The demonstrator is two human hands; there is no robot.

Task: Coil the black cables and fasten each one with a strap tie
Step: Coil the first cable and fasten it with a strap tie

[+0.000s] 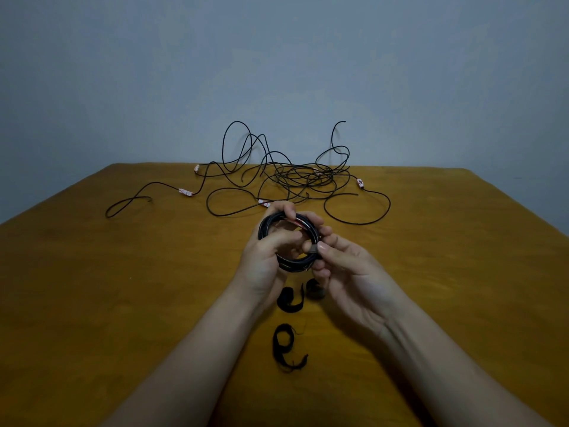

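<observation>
My left hand (261, 260) grips the coiled black cable (295, 261) above the table (123, 288) while my right hand (351, 272) pinches a strap tie (312, 249) against its right rim, loose cables (295, 177) tangled far behind, spare ties (288, 346) lying near me.
</observation>
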